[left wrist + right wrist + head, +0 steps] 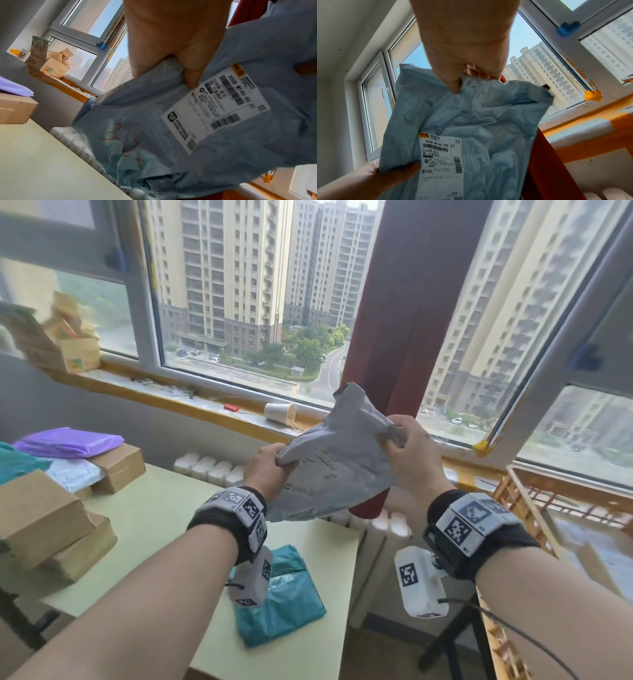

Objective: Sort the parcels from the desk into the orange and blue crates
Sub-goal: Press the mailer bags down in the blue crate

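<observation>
The left hand [265, 470] is gripping the left edge of a grey plastic parcel [337, 463], its fingers curled round the crumpled film, while the right hand [409, 450] is pinching the parcel's upper right corner in a closed fist. Both hands are holding the parcel up in the air above the far edge of the table [147, 529], in front of the window [260, 302] and a dark red pillar [400, 302]. In the wrist views the white shipping label [441, 162] is facing the cameras, and the left thumb [190, 75] is pressing on the film just beside the label.

A teal parcel [284, 601] is lying on the table near its front right corner, below the left wrist. At the table's left edge, cardboard boxes [44, 522] are sitting stacked, with a purple parcel [68, 441] and a white parcel [77, 474] resting on further boxes behind them. The orange crate [513, 494] is standing to the right of the table, apart from it. A paper cup [279, 412] is lying tipped on the windowsill.
</observation>
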Demonstrator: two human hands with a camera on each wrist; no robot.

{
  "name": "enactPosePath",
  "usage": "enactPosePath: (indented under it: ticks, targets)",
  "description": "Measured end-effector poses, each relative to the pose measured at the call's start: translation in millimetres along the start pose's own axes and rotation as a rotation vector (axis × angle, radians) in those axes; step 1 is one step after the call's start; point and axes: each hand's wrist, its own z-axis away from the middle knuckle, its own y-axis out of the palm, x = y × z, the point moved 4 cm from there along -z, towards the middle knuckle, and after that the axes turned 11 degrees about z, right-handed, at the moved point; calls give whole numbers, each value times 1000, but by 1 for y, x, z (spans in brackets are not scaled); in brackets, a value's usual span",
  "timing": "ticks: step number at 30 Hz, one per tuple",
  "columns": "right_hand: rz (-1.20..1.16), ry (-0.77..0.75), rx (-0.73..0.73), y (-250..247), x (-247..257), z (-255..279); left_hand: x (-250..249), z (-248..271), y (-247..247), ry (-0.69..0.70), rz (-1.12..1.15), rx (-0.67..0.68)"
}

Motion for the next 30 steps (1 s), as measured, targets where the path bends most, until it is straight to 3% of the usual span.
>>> enactPosePath:
  ticks: [6,9,13,17,22,30]
  targets:
    - [-38,104,-154,-20,-16,3,3,-6,6,-144,370,-77]
    - [-94,236,-33,-19,-26,6,-1,-8,13,-211,615,-43]
    - [-270,343,99,-11,-32,16,-8,-4,29,-335,774,48]
    - [-390,371,125,-1,-42,18,-14,4,43,-365,815,164]
    - [-277,417,88,-5,-61,20,-10,4,40,-294,786,105]
    - [-231,471,85,-10,-82,21,-12,3,46,-293,791,77]
